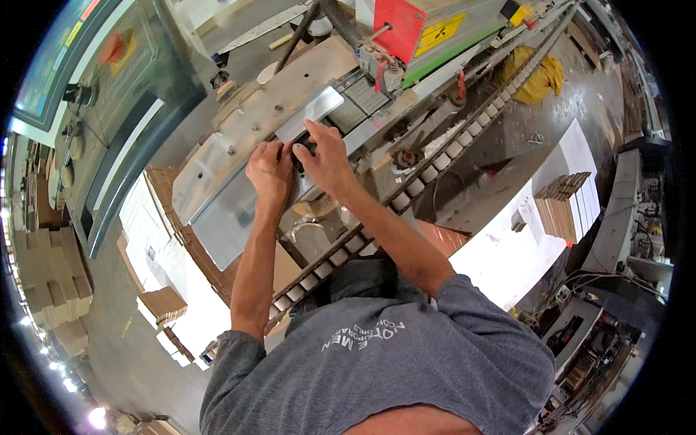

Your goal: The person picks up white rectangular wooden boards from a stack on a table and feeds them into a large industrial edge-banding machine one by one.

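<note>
The left hand (270, 174) has its fingers curled close together, and the right hand (326, 156) extends its index finger; whether either is clamped on anything cannot be told, since the fingers hide the contact. Just beyond the fingertips lies the shiny, flat, silver metal plate (319, 109), probably stiff, modest in weight, slick and hard to break, best gripped by opposite edges. Left of the left hand and nearer the body slopes a broad, pale silver sheet (225, 228); well beyond the right hand stands a bright red, flat panel (399, 25).
</note>
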`<state>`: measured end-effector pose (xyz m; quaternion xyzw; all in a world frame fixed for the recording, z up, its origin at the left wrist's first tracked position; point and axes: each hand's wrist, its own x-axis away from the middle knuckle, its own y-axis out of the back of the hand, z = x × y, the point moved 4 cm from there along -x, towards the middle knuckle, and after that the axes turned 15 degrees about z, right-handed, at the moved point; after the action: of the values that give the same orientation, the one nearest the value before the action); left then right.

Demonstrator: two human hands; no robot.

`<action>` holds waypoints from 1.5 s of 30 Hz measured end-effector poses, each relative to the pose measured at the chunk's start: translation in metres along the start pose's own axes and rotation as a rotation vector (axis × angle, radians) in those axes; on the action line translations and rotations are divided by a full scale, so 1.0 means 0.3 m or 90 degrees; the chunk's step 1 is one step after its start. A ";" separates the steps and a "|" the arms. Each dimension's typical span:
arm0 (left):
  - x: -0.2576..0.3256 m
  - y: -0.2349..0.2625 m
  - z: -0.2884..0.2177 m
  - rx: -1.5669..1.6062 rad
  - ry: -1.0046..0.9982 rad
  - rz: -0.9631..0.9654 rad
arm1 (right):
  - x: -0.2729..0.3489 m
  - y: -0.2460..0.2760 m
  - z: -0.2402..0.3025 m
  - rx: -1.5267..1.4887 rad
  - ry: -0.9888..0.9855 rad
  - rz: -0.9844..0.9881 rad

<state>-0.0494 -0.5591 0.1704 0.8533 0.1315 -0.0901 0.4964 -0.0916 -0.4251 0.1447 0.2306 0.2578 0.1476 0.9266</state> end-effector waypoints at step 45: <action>0.063 -0.218 -0.355 0.235 -0.029 0.137 | 1.420 1.474 -0.523 0.529 -0.591 0.034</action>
<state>-0.0495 -0.4329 0.1635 0.9367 0.0098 -0.0786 0.3410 0.1053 0.1730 0.0735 0.6183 -0.1420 -0.0576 0.7708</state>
